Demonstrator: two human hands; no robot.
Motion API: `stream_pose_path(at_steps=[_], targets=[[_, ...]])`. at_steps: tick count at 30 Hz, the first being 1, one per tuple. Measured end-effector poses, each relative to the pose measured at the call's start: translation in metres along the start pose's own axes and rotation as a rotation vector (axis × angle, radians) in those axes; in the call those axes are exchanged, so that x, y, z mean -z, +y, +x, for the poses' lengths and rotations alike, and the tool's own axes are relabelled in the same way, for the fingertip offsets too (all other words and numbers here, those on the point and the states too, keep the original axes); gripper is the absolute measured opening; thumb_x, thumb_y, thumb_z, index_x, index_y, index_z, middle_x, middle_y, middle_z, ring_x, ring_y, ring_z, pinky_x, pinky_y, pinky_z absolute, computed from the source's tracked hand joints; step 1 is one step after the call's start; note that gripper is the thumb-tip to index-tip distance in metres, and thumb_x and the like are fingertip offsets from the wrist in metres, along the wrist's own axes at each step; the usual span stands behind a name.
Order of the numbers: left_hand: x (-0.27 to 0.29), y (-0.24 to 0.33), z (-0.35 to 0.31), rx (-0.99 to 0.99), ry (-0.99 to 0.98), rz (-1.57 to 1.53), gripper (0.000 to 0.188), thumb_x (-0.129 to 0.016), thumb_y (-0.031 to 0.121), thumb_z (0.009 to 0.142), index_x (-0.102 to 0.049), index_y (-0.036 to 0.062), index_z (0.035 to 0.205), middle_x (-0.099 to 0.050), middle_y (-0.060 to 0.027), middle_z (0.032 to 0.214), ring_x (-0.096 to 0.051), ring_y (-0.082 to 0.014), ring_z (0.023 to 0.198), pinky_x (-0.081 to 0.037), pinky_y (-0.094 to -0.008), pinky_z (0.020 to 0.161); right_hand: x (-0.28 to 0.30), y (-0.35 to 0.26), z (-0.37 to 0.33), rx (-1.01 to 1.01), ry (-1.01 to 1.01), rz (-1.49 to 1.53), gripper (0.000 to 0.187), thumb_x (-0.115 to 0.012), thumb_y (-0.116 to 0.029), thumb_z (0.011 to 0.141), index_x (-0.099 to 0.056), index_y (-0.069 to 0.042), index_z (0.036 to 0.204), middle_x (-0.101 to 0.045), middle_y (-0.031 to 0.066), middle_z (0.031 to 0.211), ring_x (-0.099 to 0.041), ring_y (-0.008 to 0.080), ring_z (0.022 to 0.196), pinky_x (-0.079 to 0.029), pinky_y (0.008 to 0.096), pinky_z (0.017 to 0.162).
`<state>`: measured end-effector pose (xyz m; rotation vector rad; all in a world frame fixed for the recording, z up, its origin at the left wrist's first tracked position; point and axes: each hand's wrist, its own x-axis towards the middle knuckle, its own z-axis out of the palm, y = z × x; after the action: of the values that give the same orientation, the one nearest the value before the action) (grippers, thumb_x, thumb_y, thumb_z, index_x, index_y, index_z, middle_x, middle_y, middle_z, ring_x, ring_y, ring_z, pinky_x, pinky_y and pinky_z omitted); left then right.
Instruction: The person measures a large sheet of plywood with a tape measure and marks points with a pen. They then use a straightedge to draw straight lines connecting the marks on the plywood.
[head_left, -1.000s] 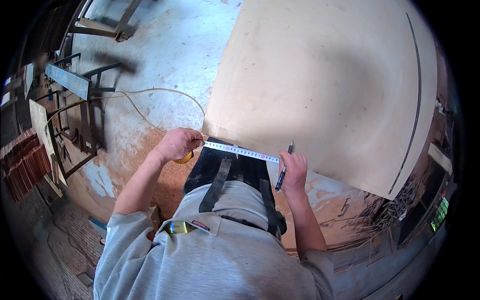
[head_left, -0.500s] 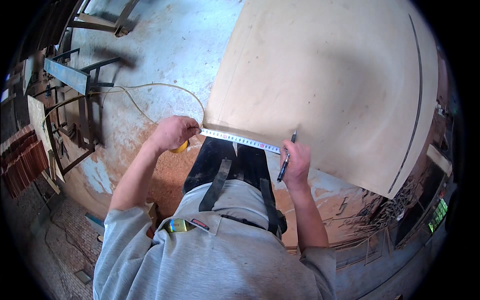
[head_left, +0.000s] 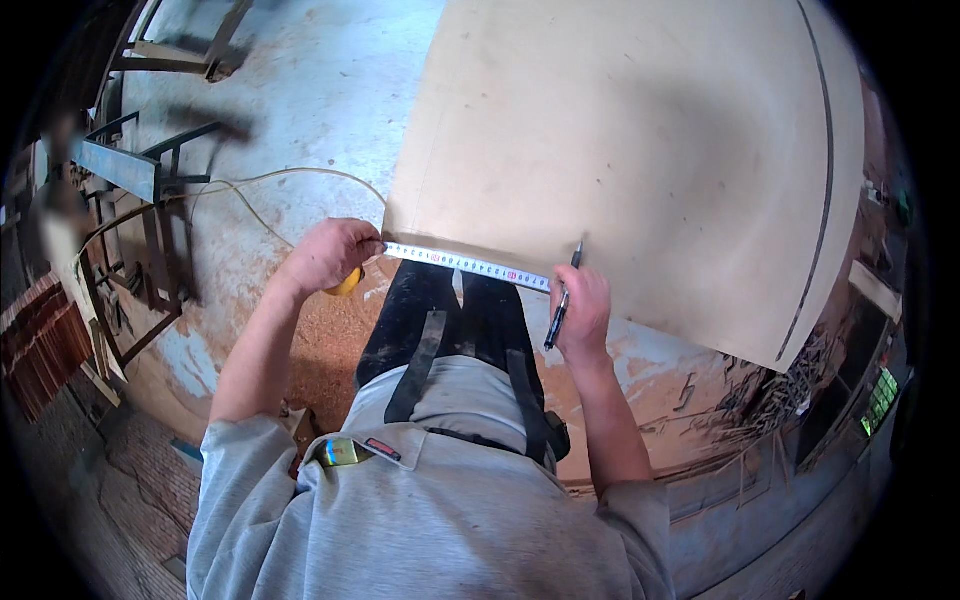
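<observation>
A large tan sheet of board [head_left: 560,130] lies in front of me. Along its near edge runs a white tape measure blade [head_left: 465,266] with black and red markings. My left hand [head_left: 330,258] pinches the blade by the board's near left corner, and the yellow tape measure case [head_left: 346,284] shows under that hand. At the blade's other end is my right hand [head_left: 583,312], closed round a black pen [head_left: 558,318] whose tip points up over the board. The right fingers also touch the tape, but their exact grip on it is hidden.
A thin yellowish hose [head_left: 290,171] loops over the floor to the left. Beyond it stand metal frames [head_left: 120,172] and a stack of reddish sheets [head_left: 48,340]. Sawdust [head_left: 315,345] covers the floor near my legs. Scrap strips [head_left: 780,405] are heaped at the right.
The whole view has shifted a little, so the board and both hands sit slightly further left and higher. The hands keep nearly the same places on the tape and board.
</observation>
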<state>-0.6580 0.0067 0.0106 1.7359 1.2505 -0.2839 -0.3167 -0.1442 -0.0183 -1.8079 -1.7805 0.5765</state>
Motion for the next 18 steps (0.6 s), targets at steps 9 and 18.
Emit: stream_pose_path(at_steps=[9,18], targets=[[-0.001,0.008,0.005,0.042,-0.007,0.144,0.019,-0.066,0.024,0.093,-0.072,0.0071,0.098,-0.07,-0.0164,0.089,-0.068,-0.0347,0.082,-0.053,-0.0426,0.073,0.006,0.005,-0.003,-0.025,0.011,-0.006,0.026,-0.07,-0.003,0.077,-0.062,-0.008,0.101,-0.054,0.012,0.079,-0.056,0.0353,0.078,-0.041,0.045,0.072],[-0.031,0.008,-0.023,-0.012,-0.061,0.016,0.014,-0.069,0.016,0.091,-0.072,0.0058,0.099,-0.071,-0.0156,0.087,-0.07,-0.0322,0.08,-0.055,-0.039,0.073,0.021,0.002,-0.028,-0.04,0.004,0.026,0.025,-0.071,-0.005,0.078,-0.062,-0.008,0.101,-0.054,0.0115,0.079,-0.055,0.0345,0.078,-0.041,0.0454,0.072]])
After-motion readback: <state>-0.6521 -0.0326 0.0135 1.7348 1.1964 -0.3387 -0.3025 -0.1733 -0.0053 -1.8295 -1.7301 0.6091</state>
